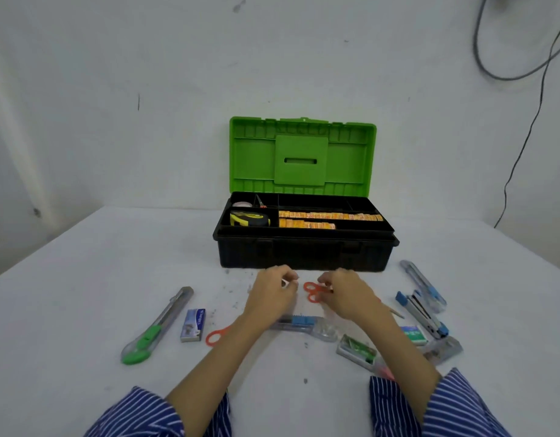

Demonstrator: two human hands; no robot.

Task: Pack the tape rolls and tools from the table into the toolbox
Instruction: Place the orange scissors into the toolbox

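A black toolbox [304, 252] with an upright green lid [302, 156] stands open at the table's middle. Its tray holds a yellow tape measure [249, 218], a tape roll [241, 204], small scissors and orange packets [329, 217]. Just in front of the box, my left hand [274, 291] pinches a small white object. My right hand [348, 293] grips red-handled scissors [311, 291] lying on the table. Another pair of red scissors [215, 337] shows beside my left forearm. A green utility knife [155, 328] lies at left.
A staple box [193, 324] lies beside the green knife. A clear-blue tool [304, 324] sits between my forearms. At right lie a blue utility knife [422, 283], a blue stapler [424, 315], a green staple box [414, 335] and a clear green-filled case [357, 350]. Cables hang on the wall.
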